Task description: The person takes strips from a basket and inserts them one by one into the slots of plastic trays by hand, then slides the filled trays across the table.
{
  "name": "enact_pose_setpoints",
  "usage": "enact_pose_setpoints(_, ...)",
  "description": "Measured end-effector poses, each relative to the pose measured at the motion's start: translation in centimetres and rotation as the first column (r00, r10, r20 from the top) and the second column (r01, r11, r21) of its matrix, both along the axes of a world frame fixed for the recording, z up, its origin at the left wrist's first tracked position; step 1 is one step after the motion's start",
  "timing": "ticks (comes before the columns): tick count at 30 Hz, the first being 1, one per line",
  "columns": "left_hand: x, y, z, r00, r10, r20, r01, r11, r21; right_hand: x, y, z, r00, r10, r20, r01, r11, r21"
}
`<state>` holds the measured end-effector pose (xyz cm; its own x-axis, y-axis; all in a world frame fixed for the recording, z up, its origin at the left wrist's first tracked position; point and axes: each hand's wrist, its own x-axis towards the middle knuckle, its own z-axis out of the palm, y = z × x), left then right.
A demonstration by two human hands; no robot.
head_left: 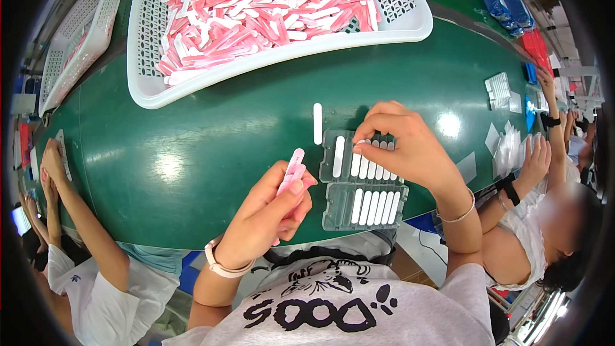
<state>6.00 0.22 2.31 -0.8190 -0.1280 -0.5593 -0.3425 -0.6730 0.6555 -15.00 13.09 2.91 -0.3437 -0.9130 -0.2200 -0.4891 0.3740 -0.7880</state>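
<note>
My left hand [259, 218] is closed around a small bunch of pink nail files [296, 161], held upright just left of two clear slotted trays. Over the upper tray [327, 157], my right hand [407, 141] pinches the top end of a white nail file [355, 163] between thumb and fingertips. Several white files stand side by side in that tray, partly covered by my right fingers; one sits apart at its left. Below it, the lower tray [332, 210] holds several more in a row. A loose white file [318, 123] lies on the table above the trays.
A white basket [275, 57] heaped with pink and white files stands at the far side of the green table [192, 166]. Another basket [96, 41] is at far left. Co-workers' hands [54, 160] [537, 159] flank me. Clear plastic pieces [508, 150] lie at right.
</note>
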Motion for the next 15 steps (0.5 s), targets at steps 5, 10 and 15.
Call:
enact_pose_setpoints(5, 0.2, 0.0, -0.1, 0.999, 0.034, 0.002, -0.034, 0.999, -0.011, -0.1, -1.1, 0.0, 0.990, -0.023, -0.139, 0.031, 0.998, 0.054)
enact_pose_setpoints(10, 0.5, 0.0, 0.2, 1.000, 0.006, -0.005, -0.006, 1.000, 0.002, -0.1, -4.3, -0.9, 0.973, -0.015, -0.230, -0.021, 0.988, -0.155)
enact_pose_setpoints(15, 0.9, -0.1, 0.2, 1.000, 0.012, -0.014, -0.012, 1.000, -0.011, 0.1, -5.6, -1.9, 0.971, 0.122, -0.205, -0.125, 0.992, -0.004)
